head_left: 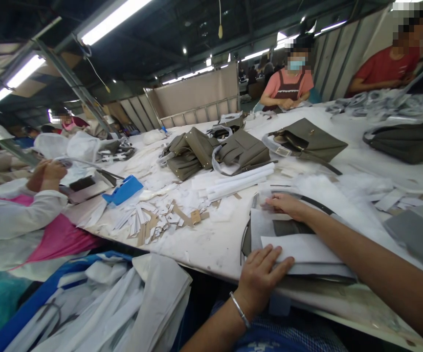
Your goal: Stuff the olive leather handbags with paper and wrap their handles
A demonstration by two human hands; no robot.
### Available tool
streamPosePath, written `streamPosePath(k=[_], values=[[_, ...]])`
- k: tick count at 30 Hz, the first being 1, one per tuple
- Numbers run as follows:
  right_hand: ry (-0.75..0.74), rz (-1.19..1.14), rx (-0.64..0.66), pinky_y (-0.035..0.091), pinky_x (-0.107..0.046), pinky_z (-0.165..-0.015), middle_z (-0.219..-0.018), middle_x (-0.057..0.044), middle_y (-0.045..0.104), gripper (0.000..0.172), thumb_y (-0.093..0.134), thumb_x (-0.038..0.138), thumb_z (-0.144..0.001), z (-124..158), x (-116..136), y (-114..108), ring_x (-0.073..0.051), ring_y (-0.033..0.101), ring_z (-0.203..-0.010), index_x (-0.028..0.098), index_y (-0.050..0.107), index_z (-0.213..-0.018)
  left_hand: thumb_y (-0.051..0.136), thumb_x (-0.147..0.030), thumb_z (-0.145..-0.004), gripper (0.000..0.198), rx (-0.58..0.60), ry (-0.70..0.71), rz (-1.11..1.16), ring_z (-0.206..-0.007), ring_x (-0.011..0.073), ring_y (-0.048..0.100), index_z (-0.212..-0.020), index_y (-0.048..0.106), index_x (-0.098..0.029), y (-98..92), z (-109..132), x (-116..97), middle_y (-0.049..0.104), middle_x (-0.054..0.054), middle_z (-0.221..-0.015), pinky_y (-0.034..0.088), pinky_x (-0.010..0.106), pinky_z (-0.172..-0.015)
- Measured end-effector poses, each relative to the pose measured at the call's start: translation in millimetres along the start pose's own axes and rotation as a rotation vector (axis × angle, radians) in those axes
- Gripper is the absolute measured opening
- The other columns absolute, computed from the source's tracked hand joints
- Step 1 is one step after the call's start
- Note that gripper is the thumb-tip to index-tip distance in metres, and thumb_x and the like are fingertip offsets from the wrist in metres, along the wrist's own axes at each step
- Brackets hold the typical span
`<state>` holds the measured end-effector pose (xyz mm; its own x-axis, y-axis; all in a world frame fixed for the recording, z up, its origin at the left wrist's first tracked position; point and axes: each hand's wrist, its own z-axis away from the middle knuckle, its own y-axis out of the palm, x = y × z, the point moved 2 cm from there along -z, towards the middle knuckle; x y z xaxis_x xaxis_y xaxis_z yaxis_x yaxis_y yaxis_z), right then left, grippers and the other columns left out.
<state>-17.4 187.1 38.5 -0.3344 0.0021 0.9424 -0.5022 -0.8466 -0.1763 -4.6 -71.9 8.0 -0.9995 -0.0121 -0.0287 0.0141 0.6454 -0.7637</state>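
Observation:
An olive-grey handbag (pixel 247 240) lies flat at the table's near edge, partly covered by white wrapping sheets (pixel 299 246). My left hand (pixel 264 271), a silver bangle on its wrist, rests with spread fingers on the near corner of the white sheet. My right hand (pixel 288 206) reaches over the bag's far side, fingers stretched out against the translucent white wrap by the handle. Its fingertips are slightly blurred. Much of the bag is hidden under the sheets and my right forearm.
Several olive bags (pixel 246 149) lie farther back, beside white rolls (pixel 240 181). Paper scraps (pixel 152 220) and a blue tape dispenser (pixel 123 189) are at left. A bin of white sheets (pixel 123 308) stands below the edge. A co-worker's hands (pixel 50 173) work at left; other people sit across.

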Motion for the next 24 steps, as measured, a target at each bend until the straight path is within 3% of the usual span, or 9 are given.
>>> streamPosePath(k=[5, 11, 16, 20, 24], values=[[-0.054, -0.217, -0.036, 0.058, -0.032, -0.086, -0.106, -0.011, 0.074, 0.008, 0.062, 0.023, -0.089, -1, 5, 3, -0.019, 0.071, -0.094, 0.017, 0.062, -0.094, 0.049, -0.027, -0.1, 0.035, 0.037, 0.007, 0.014, -0.131, 0.017, 0.051, -0.133, 0.055, -0.036, 2.9, -2, 6, 0.06, -0.002, -0.136, 0.05, 0.033, -0.102], [-0.157, -0.338, -0.105, 0.056, -0.03, -0.093, -0.106, -0.008, 0.074, 0.013, 0.06, 0.021, -0.091, -5, 18, 0, -0.017, 0.07, -0.097, 0.017, 0.068, -0.099, 0.047, -0.025, -0.101, 0.038, 0.065, 0.012, 0.049, -0.131, 0.0176, 0.05, -0.136, 0.053, -0.036, 6.5, -4, 12, 0.058, -0.003, -0.139, 0.048, 0.034, -0.104], [-0.212, -0.351, -0.135, 0.058, -0.03, -0.087, -0.099, -0.008, 0.076, 0.01, 0.068, 0.024, -0.084, -14, 32, -4, -0.018, 0.071, -0.089, 0.018, 0.071, -0.092, 0.048, -0.025, -0.1, 0.035, 0.02, 0.016, 0.061, -0.128, 0.0176, 0.053, -0.132, 0.057, -0.034, 4.3, -6, 12, 0.061, -0.003, -0.136, 0.049, 0.034, -0.102], [-0.239, -0.317, -0.161, 0.059, -0.03, -0.08, -0.096, -0.008, 0.076, 0.021, 0.076, 0.034, -0.078, -18, 43, -5, -0.019, 0.071, -0.088, 0.018, 0.072, -0.09, 0.048, -0.026, -0.1, 0.034, -0.027, 0.031, 0.056, -0.126, 0.0179, 0.055, -0.132, 0.058, -0.034, 4.4, -7, 11, 0.063, -0.002, -0.134, 0.051, 0.034, -0.099], [-0.318, -0.19, -0.13, 0.055, -0.037, -0.09, -0.098, -0.008, 0.076, 0.034, 0.076, 0.047, -0.075, 7, 59, -2, -0.024, 0.07, -0.096, 0.02, 0.075, -0.095, 0.05, -0.025, -0.099, 0.034, -0.001, 0.008, 0.05, -0.127, 0.0177, 0.054, -0.132, 0.057, -0.034, 4.9, -7, 11, 0.061, -0.004, -0.135, 0.051, 0.035, -0.1]])
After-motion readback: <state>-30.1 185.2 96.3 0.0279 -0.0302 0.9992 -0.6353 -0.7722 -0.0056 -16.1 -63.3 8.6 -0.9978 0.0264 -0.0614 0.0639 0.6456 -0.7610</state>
